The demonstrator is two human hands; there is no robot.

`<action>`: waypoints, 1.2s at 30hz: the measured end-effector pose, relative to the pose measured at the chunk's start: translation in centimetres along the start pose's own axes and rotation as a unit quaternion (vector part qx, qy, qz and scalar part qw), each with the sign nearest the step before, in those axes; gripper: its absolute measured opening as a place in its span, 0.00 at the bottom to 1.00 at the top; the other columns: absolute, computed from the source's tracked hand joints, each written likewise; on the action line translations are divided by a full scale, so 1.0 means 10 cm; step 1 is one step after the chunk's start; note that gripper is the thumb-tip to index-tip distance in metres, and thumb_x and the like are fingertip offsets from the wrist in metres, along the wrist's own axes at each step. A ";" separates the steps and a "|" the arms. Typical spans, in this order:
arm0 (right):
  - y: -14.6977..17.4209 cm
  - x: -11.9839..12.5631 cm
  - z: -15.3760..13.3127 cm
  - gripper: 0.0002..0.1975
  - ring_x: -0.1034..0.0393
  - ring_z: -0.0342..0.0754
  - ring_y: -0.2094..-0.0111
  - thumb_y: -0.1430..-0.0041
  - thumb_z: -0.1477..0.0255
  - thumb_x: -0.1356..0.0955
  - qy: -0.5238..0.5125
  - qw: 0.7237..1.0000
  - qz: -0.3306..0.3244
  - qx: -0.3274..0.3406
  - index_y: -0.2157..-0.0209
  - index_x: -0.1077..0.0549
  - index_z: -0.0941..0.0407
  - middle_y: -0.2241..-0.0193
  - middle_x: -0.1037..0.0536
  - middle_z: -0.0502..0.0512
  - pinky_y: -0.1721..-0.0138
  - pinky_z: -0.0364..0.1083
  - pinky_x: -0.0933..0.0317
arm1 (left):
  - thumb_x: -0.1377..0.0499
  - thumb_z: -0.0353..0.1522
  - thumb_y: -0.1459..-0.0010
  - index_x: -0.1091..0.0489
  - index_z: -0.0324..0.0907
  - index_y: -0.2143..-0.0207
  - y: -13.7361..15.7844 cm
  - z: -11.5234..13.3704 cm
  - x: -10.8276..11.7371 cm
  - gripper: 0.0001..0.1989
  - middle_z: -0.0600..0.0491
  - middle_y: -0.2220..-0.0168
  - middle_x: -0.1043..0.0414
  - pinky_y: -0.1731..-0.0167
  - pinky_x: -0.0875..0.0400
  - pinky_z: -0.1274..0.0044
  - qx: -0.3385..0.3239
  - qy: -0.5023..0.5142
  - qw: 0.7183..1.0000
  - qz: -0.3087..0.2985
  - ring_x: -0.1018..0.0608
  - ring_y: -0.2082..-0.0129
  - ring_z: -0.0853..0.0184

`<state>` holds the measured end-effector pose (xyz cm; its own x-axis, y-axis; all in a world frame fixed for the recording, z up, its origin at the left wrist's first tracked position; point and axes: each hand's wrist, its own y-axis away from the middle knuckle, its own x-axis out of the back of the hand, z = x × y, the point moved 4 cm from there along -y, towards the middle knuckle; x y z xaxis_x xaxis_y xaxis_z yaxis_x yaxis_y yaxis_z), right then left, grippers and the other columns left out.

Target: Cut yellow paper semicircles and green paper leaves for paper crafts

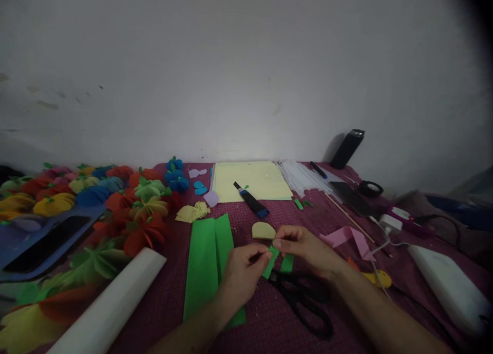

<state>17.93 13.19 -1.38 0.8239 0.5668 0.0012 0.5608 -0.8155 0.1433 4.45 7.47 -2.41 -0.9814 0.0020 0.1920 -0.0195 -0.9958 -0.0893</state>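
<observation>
Both hands meet over the purple checked cloth, pinching a small green paper strip (271, 261) between them. My left hand (246, 269) grips its upper left edge with thumb and forefinger. From the other side, my right hand (302, 245) pinches the strip's top end. Black-handled scissors (304, 297) lie just below the hands, their blades partly hidden. A second green paper piece (287, 263) rests beneath my right hand. Under and beside my left forearm are large green paper sheets (202, 267). A pale yellow rounded paper piece (263, 230) lies just beyond the fingers.
Several colourful paper pumpkins (146, 190) crowd the left, near a white paper roll (115, 297). A cream paper stack (227, 184) with a dark blue-tipped tool (251, 200) sits by the wall. On the right are a black bottle (347, 149), a phone (350, 199), cables and a white box (449, 282).
</observation>
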 end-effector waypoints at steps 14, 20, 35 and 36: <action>0.00 0.07 -0.04 0.12 0.39 0.40 0.78 0.54 0.63 0.28 0.012 0.998 0.040 0.036 0.78 0.29 0.58 0.80 0.30 0.46 0.74 0.41 0.45 | 0.43 0.29 0.57 0.28 0.39 0.74 -0.04 -0.04 -0.05 0.06 0.55 0.78 0.33 0.76 0.39 0.80 0.084 0.169 0.981 -0.041 0.34 0.79 0.72; 0.00 0.07 -0.05 0.13 0.39 0.40 0.77 0.53 0.62 0.29 0.062 0.995 0.056 0.045 0.77 0.29 0.58 0.80 0.30 0.46 0.74 0.41 0.45 | 0.44 0.34 0.53 0.27 0.38 0.74 -0.02 -0.01 -0.02 0.09 0.54 0.78 0.33 0.75 0.37 0.79 0.097 0.176 0.979 -0.042 0.32 0.78 0.70; 0.01 -0.07 -0.07 0.08 0.37 0.41 0.74 0.52 0.66 0.31 0.075 0.996 0.026 0.050 0.73 0.29 0.56 0.77 0.29 0.46 0.70 0.42 0.42 | 0.39 0.39 0.53 0.26 0.38 0.74 -0.05 -0.08 0.01 0.12 0.56 0.80 0.35 0.79 0.39 0.80 0.127 0.225 0.966 0.018 0.36 0.81 0.73; 0.00 -0.07 -0.06 0.07 0.36 0.41 0.74 0.53 0.67 0.30 0.072 0.996 0.024 0.049 0.74 0.29 0.56 0.77 0.29 0.46 0.70 0.43 0.42 | 0.39 0.39 0.52 0.26 0.38 0.73 -0.05 -0.09 0.02 0.12 0.56 0.79 0.35 0.78 0.38 0.80 0.124 0.226 0.966 0.021 0.36 0.80 0.73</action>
<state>17.29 12.83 -0.76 0.8334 0.5320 0.1494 0.5321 -0.8456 0.0430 4.14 8.03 -3.20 -0.9643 -0.0551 -0.2591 0.0137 -0.9872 0.1590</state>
